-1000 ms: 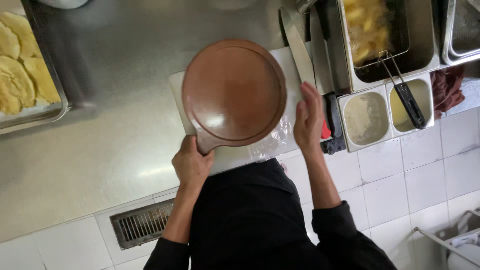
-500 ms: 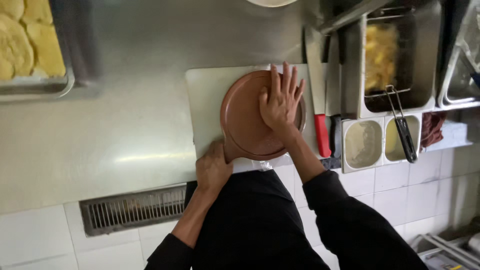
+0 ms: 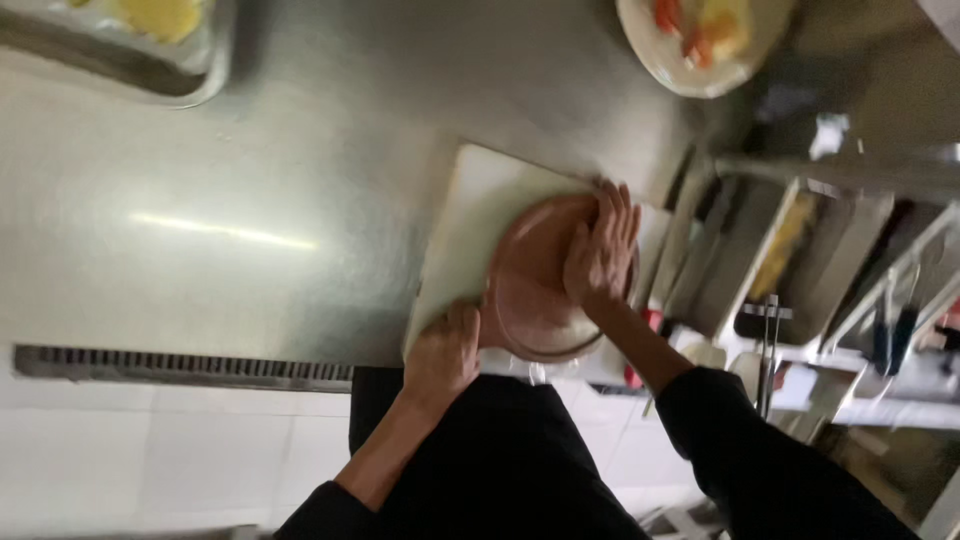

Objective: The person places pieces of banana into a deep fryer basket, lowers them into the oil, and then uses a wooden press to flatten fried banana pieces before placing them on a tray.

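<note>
Brown round board (image 3: 530, 290) with a short handle lies flat on the white cutting board (image 3: 480, 210), toward that board's near right corner, and its rim reaches out over the near edge. The right hand (image 3: 600, 250) rests palm down on the far right part of the round board, fingers spread and pointing away from the person, pressing onto its top. The left hand (image 3: 445, 350) is curled around the handle end at the near left of the round board, at the near edge of the cutting board; the fingers are closed on it, though the blur hides the exact grip. The cutting board sits on a steel counter (image 3: 250, 180), close to the counter's near edge and toward its right end. A metal tray (image 3: 130, 75) holding yellow food stands at the far left corner of the counter, well apart from the hands. A pale plate (image 3: 665, 60) with orange and yellow food sits at the far edge, beyond the cutting board. Steel containers (image 3: 800, 260) stand just to the right of the cutting board
</note>
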